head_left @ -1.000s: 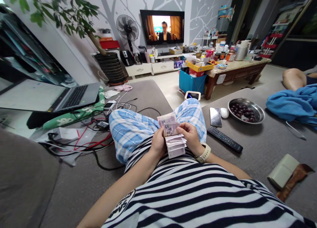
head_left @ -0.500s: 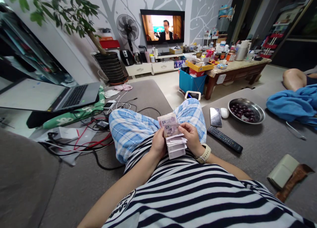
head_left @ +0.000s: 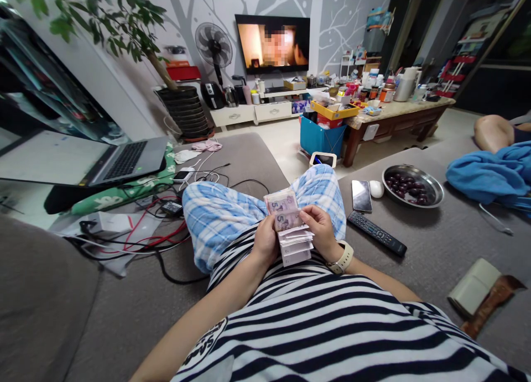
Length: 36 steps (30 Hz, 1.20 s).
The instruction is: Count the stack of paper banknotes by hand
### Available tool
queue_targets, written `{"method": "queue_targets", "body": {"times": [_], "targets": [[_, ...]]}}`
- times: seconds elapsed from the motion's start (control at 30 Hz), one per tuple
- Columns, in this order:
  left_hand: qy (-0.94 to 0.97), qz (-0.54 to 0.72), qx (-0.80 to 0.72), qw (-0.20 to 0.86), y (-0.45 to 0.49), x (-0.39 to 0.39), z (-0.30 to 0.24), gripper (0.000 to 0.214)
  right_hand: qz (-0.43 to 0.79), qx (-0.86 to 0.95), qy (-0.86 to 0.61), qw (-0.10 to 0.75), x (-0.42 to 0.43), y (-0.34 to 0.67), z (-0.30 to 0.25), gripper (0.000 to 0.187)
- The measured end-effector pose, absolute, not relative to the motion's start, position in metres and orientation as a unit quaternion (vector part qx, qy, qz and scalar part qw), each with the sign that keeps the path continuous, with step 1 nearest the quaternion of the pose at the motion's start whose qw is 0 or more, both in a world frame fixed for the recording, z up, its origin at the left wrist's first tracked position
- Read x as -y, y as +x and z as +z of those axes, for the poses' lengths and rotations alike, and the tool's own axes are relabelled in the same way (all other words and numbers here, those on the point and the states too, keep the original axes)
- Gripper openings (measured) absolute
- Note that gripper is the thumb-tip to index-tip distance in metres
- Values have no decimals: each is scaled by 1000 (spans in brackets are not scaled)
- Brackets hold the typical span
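Over my lap I hold a stack of pinkish banknotes marked with a 5. My left hand grips the stack from the left, fingers closed round it. My right hand, with a cream watch on its wrist, pinches the upper notes from the right. Folded-over note ends fan out below both hands. I sit on a grey sofa in blue plaid trousers and a striped shirt.
To my right on the sofa lie a remote, a phone, a metal bowl of dark fruit, a blue cloth and a wallet. Left are a laptop and tangled cables. Another person's knee shows far right.
The hands stay in place; the top notes have shifted slightly as they are thumbed. The picture on the TV has changed.
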<state>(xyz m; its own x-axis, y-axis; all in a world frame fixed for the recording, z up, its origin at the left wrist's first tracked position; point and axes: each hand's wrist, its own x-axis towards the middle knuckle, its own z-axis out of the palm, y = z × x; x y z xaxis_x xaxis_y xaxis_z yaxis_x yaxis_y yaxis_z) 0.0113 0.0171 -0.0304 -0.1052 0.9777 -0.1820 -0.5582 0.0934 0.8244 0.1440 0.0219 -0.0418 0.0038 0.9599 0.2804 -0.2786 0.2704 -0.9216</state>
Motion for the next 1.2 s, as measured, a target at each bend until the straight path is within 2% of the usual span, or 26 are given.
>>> {"method": "queue_targets", "body": {"times": [0.2,0.6,1.2], "targets": [[250,625,-402,620,10,-19,-33,32,527,508,-334,595,-21,145,-43,37],[261,619,-403,622,10,-13,-23,23,511,479,-381,604,-29,143,-48,38],[265,617,-407,619,10,-18,-27,33,458,511,-415,598,-29,144,-44,35]]}}
